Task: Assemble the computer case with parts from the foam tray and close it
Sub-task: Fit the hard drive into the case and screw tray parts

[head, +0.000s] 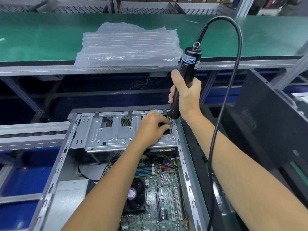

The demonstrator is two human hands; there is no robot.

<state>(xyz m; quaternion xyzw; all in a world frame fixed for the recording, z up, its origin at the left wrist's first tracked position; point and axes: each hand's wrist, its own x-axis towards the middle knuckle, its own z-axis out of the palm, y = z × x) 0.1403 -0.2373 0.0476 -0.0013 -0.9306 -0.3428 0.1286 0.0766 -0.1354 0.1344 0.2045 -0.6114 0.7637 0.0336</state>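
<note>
An open computer case (55, 165) lies on its side in front of me, its motherboard (160, 189) and fan (135, 195) exposed. A silver drive cage (106, 132) spans the far end of the case. My right hand (185, 92) grips a black electric screwdriver (186, 75) held nearly upright, its bit down at the cage's far right corner. My left hand (153, 125) rests on the cage with its fingers pinched at the bit's tip (170, 125); whatever small part it holds there is hidden.
The screwdriver's black cable (233, 84) loops up and down over my right forearm. A clear air-cushion bag (126, 45) lies on the green shelf (41, 35) beyond. A dark case panel (270, 119) leans at the right. Blue bins sit below at the left.
</note>
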